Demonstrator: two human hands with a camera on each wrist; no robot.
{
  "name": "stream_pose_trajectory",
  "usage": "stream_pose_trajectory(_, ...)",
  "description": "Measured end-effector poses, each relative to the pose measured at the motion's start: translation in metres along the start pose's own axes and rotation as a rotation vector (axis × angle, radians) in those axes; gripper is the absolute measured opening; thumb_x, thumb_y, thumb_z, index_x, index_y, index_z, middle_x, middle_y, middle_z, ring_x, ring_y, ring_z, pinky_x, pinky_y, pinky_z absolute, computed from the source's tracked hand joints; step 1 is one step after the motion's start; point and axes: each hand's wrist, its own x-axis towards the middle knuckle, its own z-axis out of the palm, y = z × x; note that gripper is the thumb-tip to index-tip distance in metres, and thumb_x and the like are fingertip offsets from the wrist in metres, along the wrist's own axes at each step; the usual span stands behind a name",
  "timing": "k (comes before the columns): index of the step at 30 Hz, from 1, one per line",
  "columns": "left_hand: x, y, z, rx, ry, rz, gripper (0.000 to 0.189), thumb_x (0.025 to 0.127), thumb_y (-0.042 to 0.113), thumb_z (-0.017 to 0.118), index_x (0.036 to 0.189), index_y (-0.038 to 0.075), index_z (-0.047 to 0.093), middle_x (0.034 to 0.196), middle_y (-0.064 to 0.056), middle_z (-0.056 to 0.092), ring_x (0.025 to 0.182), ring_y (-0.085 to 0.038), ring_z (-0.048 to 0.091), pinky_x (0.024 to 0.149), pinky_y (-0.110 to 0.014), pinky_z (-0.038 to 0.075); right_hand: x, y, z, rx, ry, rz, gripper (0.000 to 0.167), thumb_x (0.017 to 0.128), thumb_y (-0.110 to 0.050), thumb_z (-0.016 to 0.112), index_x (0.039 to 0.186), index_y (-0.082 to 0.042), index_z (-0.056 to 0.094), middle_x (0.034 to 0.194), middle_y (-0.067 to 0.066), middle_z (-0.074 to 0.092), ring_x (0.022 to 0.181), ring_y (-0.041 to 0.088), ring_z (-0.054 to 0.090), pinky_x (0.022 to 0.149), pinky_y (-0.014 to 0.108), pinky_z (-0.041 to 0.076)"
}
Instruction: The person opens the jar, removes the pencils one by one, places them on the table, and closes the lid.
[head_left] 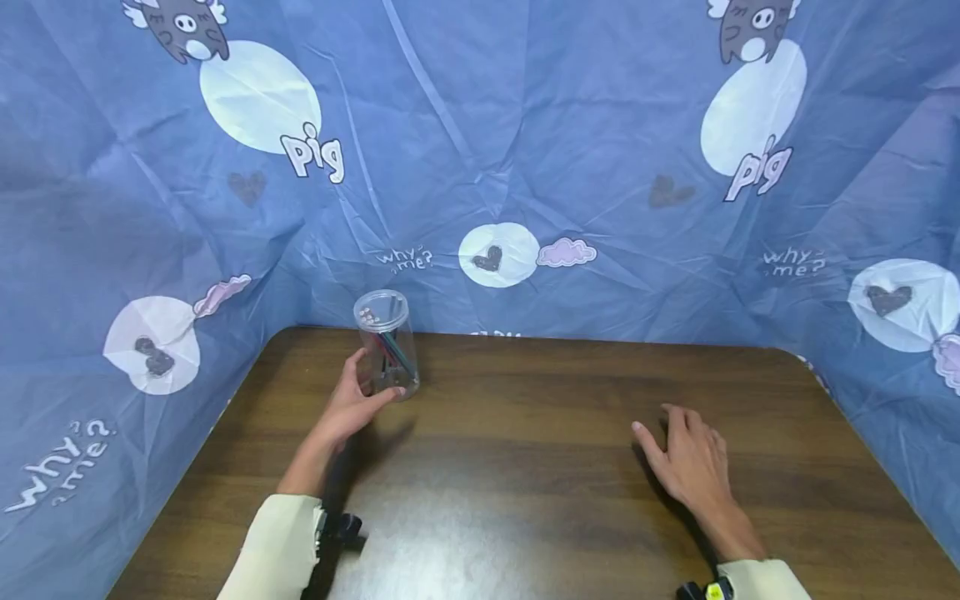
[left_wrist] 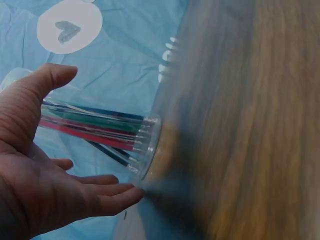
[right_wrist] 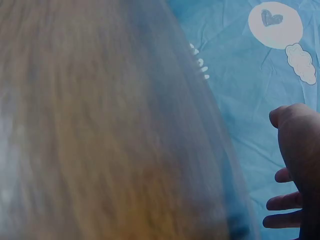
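A clear cylindrical jar (head_left: 405,346) with a round clear lid stands upright toward the back left of the table. Inside it lean several thin pen-like sticks (left_wrist: 95,120) in red, green, dark blue and black; their exact kind is hard to tell. My left hand (head_left: 356,404) is at the jar's near left side, thumb in front and fingers to the left. In the left wrist view its fingers are spread, not curled round the jar; contact is unclear. My right hand (head_left: 693,458) is over the right part of the table, holding nothing, fingers loosely extended.
The brown wooden table (head_left: 525,450) has rounded far corners. A blue cloth (head_left: 600,167) with pig, heart and cloud prints hangs behind it and along both sides, close behind the jar. Dark devices are strapped on both wrists, below pale sleeves (head_left: 273,546).
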Motion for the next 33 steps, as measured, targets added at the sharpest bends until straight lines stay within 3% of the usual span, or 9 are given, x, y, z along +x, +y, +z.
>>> stream_pose_trajectory(13, 0.012, -0.004, 0.012, 0.032, 0.047, -0.028, 0.103, 0.08, 0.018, 0.08, 0.154, 0.004, 0.01, 0.15, -0.035, 0.03, 0.14, -0.046, 0.029, 0.114, -0.056, 0.026, 0.0, 0.001, 0.005, 0.012, -0.009, 0.001, 0.069, 0.099, -0.052, 0.051, 0.131, 0.008, 0.051, 0.128, 0.036, 0.05, 0.115, 0.055, 0.049, 0.098, 0.071, 0.03)
stream_pose_trajectory(20, 0.023, -0.007, 0.023, -0.042, 0.108, 0.096, 0.103, 0.077, 0.011, 0.083, 0.151, -0.001, 0.011, 0.155, -0.027, 0.027, 0.145, -0.038, 0.023, 0.119, -0.048, 0.018, 0.002, 0.001, 0.001, -0.002, 0.027, 0.007, 0.072, 0.095, -0.055, 0.056, 0.129, 0.008, 0.053, 0.124, 0.035, 0.053, 0.112, 0.054, 0.051, 0.095, 0.071, 0.032)
stream_pose_trajectory(24, 0.023, -0.009, 0.03, -0.059, 0.167, 0.127, 0.104, 0.075, 0.009, 0.085, 0.15, 0.0, 0.012, 0.156, -0.026, 0.026, 0.145, -0.035, 0.024, 0.119, -0.047, 0.018, 0.003, 0.002, 0.0, -0.009, 0.03, 0.026, 0.075, 0.091, -0.058, 0.06, 0.129, 0.006, 0.053, 0.122, 0.033, 0.055, 0.111, 0.053, 0.052, 0.093, 0.071, 0.032)
stream_pose_trajectory(33, 0.031, -0.008, 0.04, -0.105, 0.381, 0.271, 0.097, 0.071, 0.0, 0.085, 0.147, 0.003, 0.024, 0.145, -0.024, 0.04, 0.136, -0.035, 0.037, 0.116, -0.046, 0.024, 0.007, -0.006, 0.004, -0.006, 0.022, 0.0, 0.075, 0.088, -0.058, 0.063, 0.128, 0.004, 0.054, 0.121, 0.031, 0.056, 0.111, 0.052, 0.053, 0.094, 0.07, 0.033)
